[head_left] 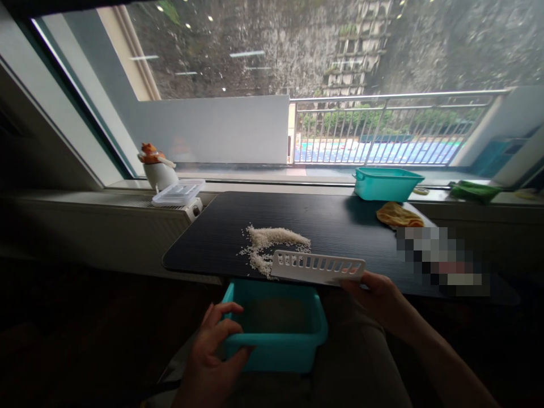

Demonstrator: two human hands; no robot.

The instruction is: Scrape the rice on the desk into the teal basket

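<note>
My left hand (pixel 221 345) grips the near left corner of a teal plastic bin (pixel 276 343), fingers over its rim. The bin is below the table's front edge, over my lap, and its inside is dim. In my right hand (pixel 380 292) is the right end of a white slotted plastic strip (pixel 318 267), stood on its long edge at the front of the table. White rice grains (pixel 276 237) lie in a curved heap behind the strip and at its left end. Stray grains are scattered to the left.
A black table (pixel 331 218) stands before a window. At its back right are another teal bin (pixel 389 184) and a tan cloth-like item (pixel 399 215). A clear plastic lid (pixel 178 192) and a white pot with an orange figure (pixel 157 170) sit at the left. Part of the right side is blurred.
</note>
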